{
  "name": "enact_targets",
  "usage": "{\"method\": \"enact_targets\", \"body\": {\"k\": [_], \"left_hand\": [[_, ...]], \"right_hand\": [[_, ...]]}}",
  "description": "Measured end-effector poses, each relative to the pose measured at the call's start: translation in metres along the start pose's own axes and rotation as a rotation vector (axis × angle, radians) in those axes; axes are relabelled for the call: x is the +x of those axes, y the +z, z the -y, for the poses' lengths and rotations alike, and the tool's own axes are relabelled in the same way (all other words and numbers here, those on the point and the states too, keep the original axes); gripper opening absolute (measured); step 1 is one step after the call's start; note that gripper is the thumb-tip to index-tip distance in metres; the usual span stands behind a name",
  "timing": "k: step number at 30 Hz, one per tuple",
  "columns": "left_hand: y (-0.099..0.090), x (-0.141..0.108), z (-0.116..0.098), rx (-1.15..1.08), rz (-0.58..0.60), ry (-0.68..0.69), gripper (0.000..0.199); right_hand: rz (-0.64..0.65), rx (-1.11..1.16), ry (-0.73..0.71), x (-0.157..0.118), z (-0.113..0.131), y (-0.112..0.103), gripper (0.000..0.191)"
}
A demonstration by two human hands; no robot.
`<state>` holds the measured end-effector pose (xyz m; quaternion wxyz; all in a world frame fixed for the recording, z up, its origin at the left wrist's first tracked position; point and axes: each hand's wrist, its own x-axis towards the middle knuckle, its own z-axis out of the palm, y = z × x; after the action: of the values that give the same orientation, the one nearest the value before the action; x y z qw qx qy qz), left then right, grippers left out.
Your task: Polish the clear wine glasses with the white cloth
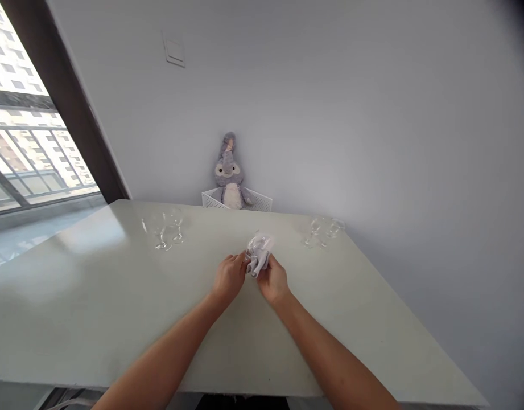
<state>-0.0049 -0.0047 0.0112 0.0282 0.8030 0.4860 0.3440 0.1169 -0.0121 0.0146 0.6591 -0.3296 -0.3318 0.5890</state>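
Note:
Over the middle of the table, both my hands are closed around a clear wine glass and a white cloth bunched against it. My left hand pinches the glass from the left, where a bit of its clear base shows by the fingers. From the right, my right hand grips the cloth against the glass, its fingertips partly hidden behind the fabric. Two clear stemmed glasses, a nearer one and a farther one, stand upright at the left. Two smaller ones, a left glass and a right glass, stand far right.
The pale table reaches to the wall. Behind its far edge, a grey plush toy sits in a white perforated basket. A light switch is on the wall. At the left is a dark-framed window.

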Motion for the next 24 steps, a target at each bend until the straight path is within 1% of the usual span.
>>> {"method": "enact_targets", "body": {"k": [3,6,8,10,12,14,16,18,19,21,23,24], "left_hand": [[0.004,-0.003,-0.009,-0.023,0.008,-0.030,0.035],[0.005,-0.007,-0.016,-0.013,-0.014,-0.008,0.042],[0.004,-0.008,-0.020,0.010,-0.037,0.003,0.039],[0.004,-0.007,-0.021,-0.023,-0.018,0.003,0.032],[0.004,-0.004,-0.019,-0.195,0.054,-0.048,0.026],[0.004,0.001,-0.015,-0.501,0.095,-0.193,0.024],[0.003,0.006,-0.010,-0.850,0.086,-0.374,0.036],[0.000,0.009,-0.006,-1.121,0.068,-0.518,0.050],[-0.002,0.010,-0.005,-1.210,0.063,-0.572,0.053],[-0.007,0.011,-0.005,-1.307,0.036,-0.659,0.051],[-0.013,0.011,-0.005,-1.356,-0.006,-0.680,0.050],[-0.015,0.012,-0.005,-1.375,-0.011,-0.659,0.051]], "right_hand": [[-0.013,-0.029,-0.064,-0.012,-0.008,0.009,0.029],[0.013,-0.217,-0.102,-0.018,-0.012,0.009,0.035],[0.019,-0.349,-0.140,-0.017,-0.012,0.004,0.036],[-0.009,-0.477,-0.167,-0.013,-0.008,-0.002,0.033],[-0.063,-0.629,-0.182,-0.008,-0.003,-0.009,0.027],[-0.071,-0.811,-0.221,-0.005,0.003,-0.015,0.023],[0.009,-1.019,-0.301,-0.005,0.007,-0.018,0.023],[0.109,-1.248,-0.404,-0.007,0.008,-0.017,0.028],[0.146,-1.358,-0.457,-0.008,0.007,-0.017,0.031],[0.180,-1.515,-0.557,-0.009,0.007,-0.014,0.035],[0.181,-1.551,-0.602,-0.008,0.008,-0.013,0.035],[0.167,-1.520,-0.577,-0.006,0.009,-0.013,0.032]]}}
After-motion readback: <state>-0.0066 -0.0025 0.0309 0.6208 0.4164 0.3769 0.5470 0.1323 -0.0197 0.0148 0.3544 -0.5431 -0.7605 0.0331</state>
